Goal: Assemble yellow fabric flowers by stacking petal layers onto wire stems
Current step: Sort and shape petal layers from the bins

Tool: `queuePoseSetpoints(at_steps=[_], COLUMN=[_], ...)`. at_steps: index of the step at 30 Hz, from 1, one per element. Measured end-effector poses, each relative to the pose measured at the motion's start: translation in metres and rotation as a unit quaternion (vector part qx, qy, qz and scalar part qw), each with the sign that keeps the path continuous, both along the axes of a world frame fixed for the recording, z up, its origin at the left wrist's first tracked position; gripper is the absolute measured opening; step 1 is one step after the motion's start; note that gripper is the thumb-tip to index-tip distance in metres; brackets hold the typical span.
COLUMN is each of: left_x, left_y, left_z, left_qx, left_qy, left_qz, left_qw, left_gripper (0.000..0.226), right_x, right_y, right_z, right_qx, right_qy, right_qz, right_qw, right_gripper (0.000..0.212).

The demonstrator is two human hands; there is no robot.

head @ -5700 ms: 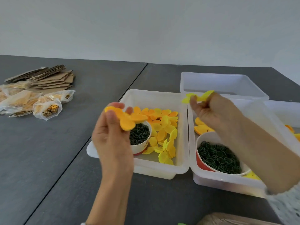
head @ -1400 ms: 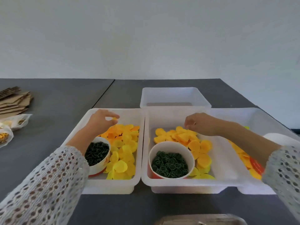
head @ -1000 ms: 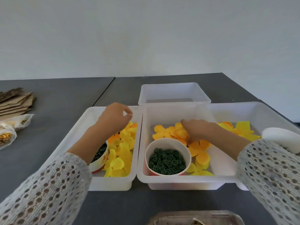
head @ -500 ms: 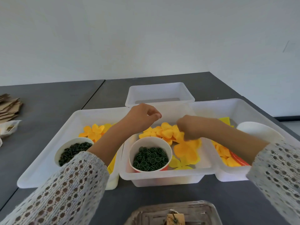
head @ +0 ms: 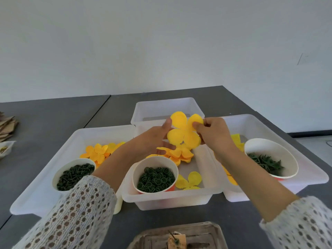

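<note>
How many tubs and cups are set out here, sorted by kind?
White plastic tubs: 4, left, middle, right and back.
Paper cups of green parts: 3, left, middle and right.
Total: 7.

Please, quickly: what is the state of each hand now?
Left hand: open, straight fingers touching the lifted yellow petal layer from its left side.
Right hand: pinches the same petal layer at its right petal.
</note>
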State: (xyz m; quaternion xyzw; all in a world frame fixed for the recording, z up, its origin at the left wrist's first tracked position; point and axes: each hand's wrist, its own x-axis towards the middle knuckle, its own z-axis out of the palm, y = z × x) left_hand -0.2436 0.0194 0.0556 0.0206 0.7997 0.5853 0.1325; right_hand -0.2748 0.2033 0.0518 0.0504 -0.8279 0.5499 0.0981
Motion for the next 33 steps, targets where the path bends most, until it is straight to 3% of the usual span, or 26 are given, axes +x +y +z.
queuePoseSetpoints(at_steps=[3,7,13,18,24,26,29,31,33], left_x=[0.001,0.000,-0.003,-0.005,-0.009,-0.001,0.014,0.021,0.022], left_y=[0.000,0.002,0.005,-0.002,-0.013,-0.010,-0.004,-0.003,-0.001], left_z=[-0.009,-0.014,-0.024,-0.026,-0.021,-0.019,-0.018,-0.014,-0.014], left_qx=[-0.119,-0.108,-0.120,-0.133,-0.221,-0.253,-0.271,-0.261,-0.269], left_qy=[0.112,0.137,0.113,0.132,0.148,0.182,0.346,0.423,0.410], left_qz=[0.021,0.076,0.099,0.103,0.098,0.142,0.204,0.157,0.084], left_qw=[0.986,0.982,0.981,0.977,0.959,0.940,0.874,0.853,0.867], left_gripper=[0.022,0.028,0.029,0.034,0.033,0.025,0.036,0.023,0.011], right_x=[0.006,0.013,0.007,0.006,0.006,0.008,0.010,0.010,0.009], right_y=[-0.009,-0.005,0.002,-0.008,-0.008,-0.008,-0.010,-0.013,-0.016], right_z=[-0.011,-0.020,-0.026,-0.036,-0.037,-0.036,-0.039,-0.038,-0.031], right_qx=[-0.087,-0.108,0.059,0.078,0.041,0.041,0.058,0.052,0.049], right_qy=[-0.077,-0.147,-0.085,-0.059,-0.033,-0.018,-0.009,-0.012,-0.007], right_qz=[0.061,0.176,0.193,0.158,0.170,0.162,0.153,0.170,0.178], right_qw=[0.991,0.967,0.976,0.983,0.984,0.986,0.987,0.984,0.983], right_gripper=[0.037,0.032,0.015,0.026,0.031,0.037,0.042,0.038,0.035])
